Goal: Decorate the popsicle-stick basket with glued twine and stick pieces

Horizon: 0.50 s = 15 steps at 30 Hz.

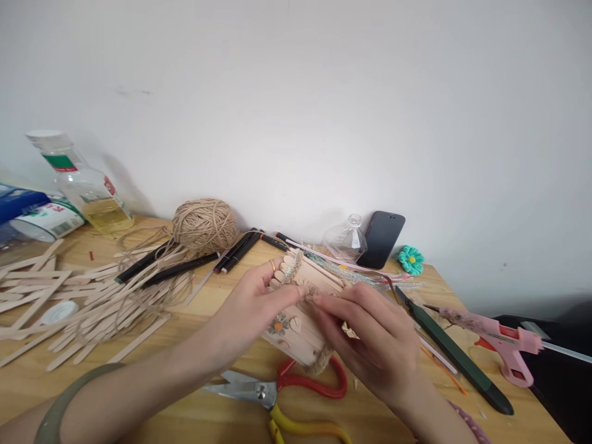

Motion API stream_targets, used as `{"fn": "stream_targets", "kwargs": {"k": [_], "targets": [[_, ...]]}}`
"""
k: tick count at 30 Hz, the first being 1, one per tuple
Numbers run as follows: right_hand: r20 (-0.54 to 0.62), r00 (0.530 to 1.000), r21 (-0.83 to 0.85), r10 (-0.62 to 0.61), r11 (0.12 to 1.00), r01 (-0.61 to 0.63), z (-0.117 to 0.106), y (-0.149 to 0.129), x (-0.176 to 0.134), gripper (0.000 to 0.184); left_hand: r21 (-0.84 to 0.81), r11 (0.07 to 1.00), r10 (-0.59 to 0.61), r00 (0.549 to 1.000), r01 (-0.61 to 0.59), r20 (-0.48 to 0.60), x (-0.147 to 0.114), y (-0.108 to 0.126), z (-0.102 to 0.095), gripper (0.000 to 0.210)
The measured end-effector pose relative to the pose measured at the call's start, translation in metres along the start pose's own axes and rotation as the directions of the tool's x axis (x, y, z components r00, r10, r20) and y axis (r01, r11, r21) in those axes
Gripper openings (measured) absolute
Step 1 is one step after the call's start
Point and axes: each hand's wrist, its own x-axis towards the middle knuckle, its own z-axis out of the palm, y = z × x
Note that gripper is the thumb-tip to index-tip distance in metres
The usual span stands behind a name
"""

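Observation:
A small craft piece made of wooden craft sticks (303,345), trimmed with twine and glitter, is held up at a tilt above the table. My left hand (259,293) is closed around its upper left edge, the thumb lying across its face. My right hand (377,324) has its fingertips pinched together on the same face, meeting the left thumb; whatever small thing they pinch is hidden. A flower with an orange centre (279,324) and a small pale heart (295,324) decorate the piece. Scissors (261,393) with red and yellow handles lie just below it.
Loose craft sticks (99,320) and a ball of twine (205,225) lie left, near black markers (238,251) and a glass bottle (99,197). Rightward are a phone (382,239), a teal flower (411,260), a green cutter (456,351) and a pink glue gun (504,345).

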Motion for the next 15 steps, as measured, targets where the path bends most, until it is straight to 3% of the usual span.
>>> {"fn": "stream_targets", "kwargs": {"k": [7, 15], "targets": [[-0.003, 1.000, -0.036, -0.014, 0.999, 0.013, -0.0029, -0.0020, 0.0019, 0.008, -0.104, 0.994, -0.029, 1.000, 0.029, -0.001, -0.0012, 0.0044, 0.0015, 0.022], [0.019, 0.999, -0.035, -0.033, 0.999, 0.033, -0.0003, -0.0007, 0.0005, 0.006, -0.050, 0.999, 0.005, 1.000, -0.004, 0.021, -0.0016, 0.0010, 0.0010, 0.025]]}}
